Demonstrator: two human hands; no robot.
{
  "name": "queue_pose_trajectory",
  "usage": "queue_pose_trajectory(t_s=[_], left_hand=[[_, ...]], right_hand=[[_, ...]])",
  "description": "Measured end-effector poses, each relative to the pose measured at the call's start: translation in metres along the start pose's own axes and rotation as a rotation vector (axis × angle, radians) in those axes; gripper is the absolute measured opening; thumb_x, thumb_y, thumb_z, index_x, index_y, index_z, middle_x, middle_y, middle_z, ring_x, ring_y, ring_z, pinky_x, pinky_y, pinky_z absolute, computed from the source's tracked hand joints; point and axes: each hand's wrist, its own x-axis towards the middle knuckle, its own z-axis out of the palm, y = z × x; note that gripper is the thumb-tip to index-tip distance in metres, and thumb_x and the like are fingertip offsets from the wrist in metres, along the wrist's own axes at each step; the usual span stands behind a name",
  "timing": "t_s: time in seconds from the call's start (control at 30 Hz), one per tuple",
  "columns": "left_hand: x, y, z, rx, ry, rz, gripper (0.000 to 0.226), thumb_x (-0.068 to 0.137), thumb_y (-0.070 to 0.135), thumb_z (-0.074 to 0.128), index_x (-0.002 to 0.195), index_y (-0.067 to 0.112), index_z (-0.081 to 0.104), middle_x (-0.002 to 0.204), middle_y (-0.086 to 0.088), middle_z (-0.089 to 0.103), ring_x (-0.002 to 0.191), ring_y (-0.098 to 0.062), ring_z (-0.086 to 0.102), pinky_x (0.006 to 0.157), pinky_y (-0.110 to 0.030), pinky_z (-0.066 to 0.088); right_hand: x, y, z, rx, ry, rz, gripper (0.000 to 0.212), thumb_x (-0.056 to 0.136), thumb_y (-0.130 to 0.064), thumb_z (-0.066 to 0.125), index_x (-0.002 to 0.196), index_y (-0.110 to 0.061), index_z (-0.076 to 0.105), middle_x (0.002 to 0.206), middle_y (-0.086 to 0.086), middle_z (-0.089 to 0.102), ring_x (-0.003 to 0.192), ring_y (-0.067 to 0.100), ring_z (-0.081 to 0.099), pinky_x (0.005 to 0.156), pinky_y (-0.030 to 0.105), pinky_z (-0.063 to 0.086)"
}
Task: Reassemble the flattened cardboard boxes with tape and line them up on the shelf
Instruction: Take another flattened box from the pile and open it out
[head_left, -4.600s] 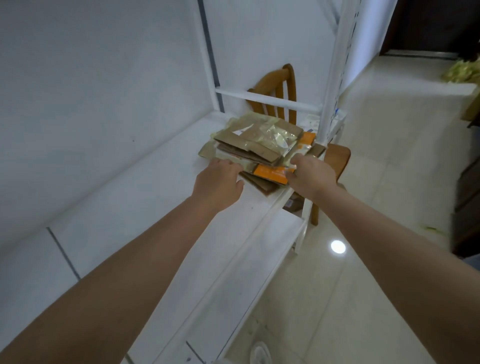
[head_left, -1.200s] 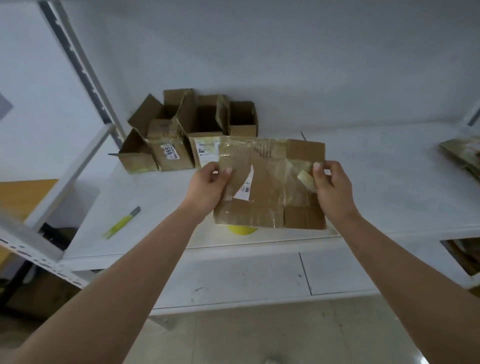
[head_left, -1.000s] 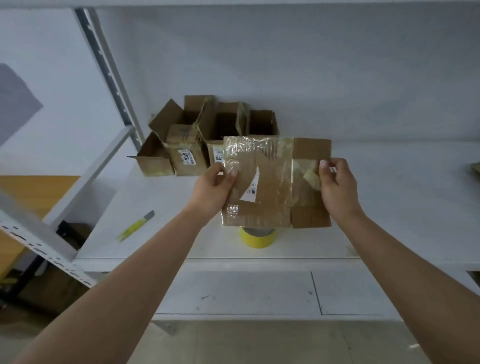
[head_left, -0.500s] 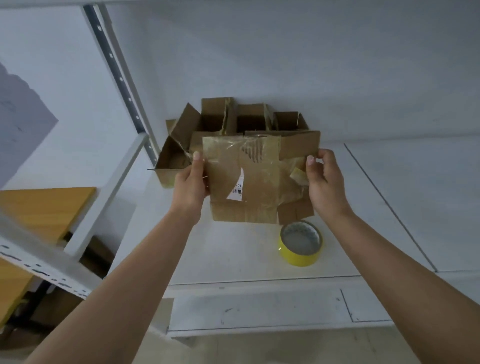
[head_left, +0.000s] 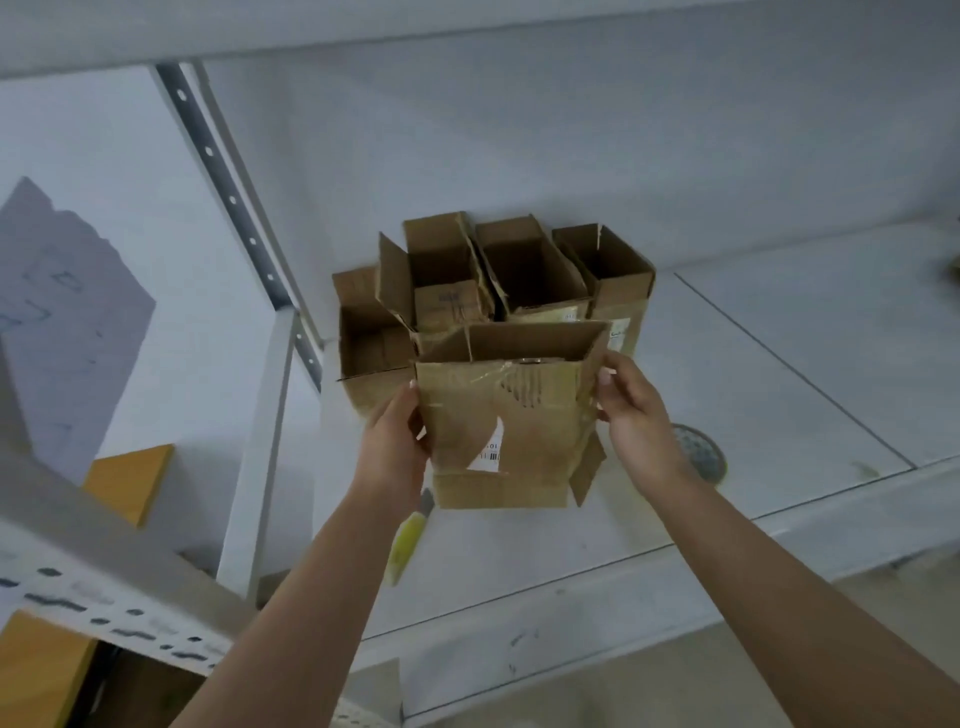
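A box (head_left: 506, 415) is held up in the air between both hands, above the white shelf (head_left: 779, 374) and in front of a cluster of boxes (head_left: 493, 291). The left hand (head_left: 397, 441) grips the box's left edge, thumb on the near face and fingers wrapped behind. The right hand (head_left: 631, 410) pinches the right edge higher up, fingertips curled onto the side panel near its top corner.

The box is brown cardboard, partly opened out: its top gapes as a narrow rectangle, with the back wall standing above the front. The near face is covered in shiny clear tape, wrinkled in places, with a torn white label (head_left: 488, 449) bearing a barcode low on the left side. A dark printed mark sits near the top centre. The bottom flaps hang loose, and one flap (head_left: 587, 470) at the lower right sticks outward at an angle.

The cluster of boxes stands at the back of the shelf against the wall, tops open, flaps up, packed touching one another. A tape roll (head_left: 698, 454) lies on the shelf just right of the right wrist, partly hidden by it. A yellow knife (head_left: 408, 540) lies on the shelf below the box, beside the left forearm. A perforated upright (head_left: 234, 202) rises at the left.
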Motion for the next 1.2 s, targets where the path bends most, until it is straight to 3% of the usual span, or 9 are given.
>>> queue_pose_trajectory(t_s=[0.1, 0.33, 0.43, 0.53, 0.67, 0.77, 0.87, 1.03, 1.2], left_hand=[[-0.004, -0.011, -0.001, -0.051, -0.068, -0.061, 0.033, 0.102, 0.02, 0.038, 0.106, 0.011, 0.07, 0.106, -0.012, 0.072, 0.103, -0.024, 0.067, 0.087, -0.043, 0.056], [-0.023, -0.028, 0.002, 0.007, -0.214, -0.074, 0.031, 0.083, 0.049, 0.058, 0.103, 0.029, 0.07, 0.106, -0.006, 0.072, 0.097, -0.022, 0.07, 0.079, -0.036, 0.057], [-0.028, -0.03, 0.008, 0.008, -0.226, -0.112, 0.046, 0.078, 0.054, 0.06, 0.118, 0.031, 0.056, 0.121, -0.006, 0.065, 0.11, -0.027, 0.064, 0.091, -0.045, 0.055], [-0.031, -0.033, 0.016, -0.021, -0.224, -0.124, 0.039, 0.087, 0.045, 0.06, 0.124, 0.033, 0.055, 0.122, -0.005, 0.066, 0.109, -0.027, 0.066, 0.091, -0.047, 0.055], [-0.031, -0.038, 0.024, -0.044, -0.162, -0.088, 0.024, 0.098, 0.02, 0.055, 0.118, 0.032, 0.061, 0.115, -0.007, 0.069, 0.1, -0.028, 0.069, 0.076, -0.041, 0.057], [-0.032, -0.035, 0.027, -0.081, -0.138, -0.048, 0.042, 0.099, 0.0, 0.046, 0.104, 0.038, 0.066, 0.106, -0.008, 0.071, 0.091, -0.029, 0.07, 0.076, -0.044, 0.056], [-0.034, -0.036, 0.026, -0.061, -0.116, -0.004, 0.051, 0.099, -0.005, 0.039, 0.095, 0.037, 0.068, 0.102, -0.007, 0.068, 0.085, -0.027, 0.066, 0.073, -0.043, 0.054], [-0.032, -0.046, 0.019, -0.09, -0.162, 0.071, 0.026, 0.096, 0.03, 0.042, 0.101, 0.027, 0.067, 0.105, -0.003, 0.065, 0.092, -0.018, 0.065, 0.069, -0.031, 0.055], [-0.037, -0.051, 0.013, 0.189, -0.202, 0.225, 0.061, 0.077, 0.079, 0.05, 0.116, 0.034, 0.061, 0.131, 0.015, 0.055, 0.121, -0.011, 0.054, 0.092, -0.029, 0.051]], right_hand=[[-0.01, 0.001, 0.003, 0.134, 0.01, 0.087, 0.029, 0.105, -0.017, 0.038, 0.12, -0.025, 0.062, 0.113, 0.001, 0.069, 0.101, 0.012, 0.067, 0.084, 0.022, 0.053], [-0.022, 0.003, 0.012, 0.323, 0.071, 0.325, 0.044, 0.101, -0.044, 0.04, 0.081, -0.033, 0.078, 0.088, -0.002, 0.076, 0.094, 0.015, 0.07, 0.088, 0.034, 0.05], [-0.019, 0.002, 0.011, 0.418, 0.017, 0.407, 0.041, 0.097, -0.049, 0.046, 0.093, -0.022, 0.077, 0.089, 0.008, 0.076, 0.086, 0.021, 0.073, 0.076, 0.032, 0.057], [-0.02, 0.003, 0.009, 0.478, -0.047, 0.441, 0.043, 0.093, -0.048, 0.05, 0.087, -0.019, 0.08, 0.092, 0.015, 0.075, 0.082, 0.025, 0.074, 0.061, 0.029, 0.058], [-0.019, 0.008, 0.002, 0.485, -0.095, 0.319, 0.039, 0.082, -0.034, 0.061, 0.111, -0.008, 0.065, 0.104, 0.016, 0.071, 0.092, 0.029, 0.07, 0.071, 0.032, 0.058], [-0.017, 0.015, -0.002, 0.431, -0.142, 0.251, 0.027, 0.086, -0.019, 0.063, 0.111, -0.029, 0.062, 0.094, 0.001, 0.071, 0.085, 0.022, 0.067, 0.075, 0.034, 0.056], [-0.017, 0.019, -0.001, 0.421, -0.157, 0.181, 0.03, 0.094, 0.004, 0.051, 0.101, -0.022, 0.063, 0.09, 0.002, 0.069, 0.078, 0.022, 0.065, 0.066, 0.031, 0.055], [-0.016, 0.025, 0.009, 0.549, -0.077, 0.176, 0.03, 0.091, 0.003, 0.032, 0.09, -0.009, 0.06, 0.088, 0.005, 0.065, 0.081, 0.024, 0.062, 0.069, 0.032, 0.053], [-0.017, 0.028, 0.011, 0.643, -0.072, 0.164, 0.035, 0.094, -0.038, 0.041, 0.089, -0.014, 0.067, 0.089, 0.009, 0.07, 0.082, 0.024, 0.068, 0.066, 0.035, 0.057]])
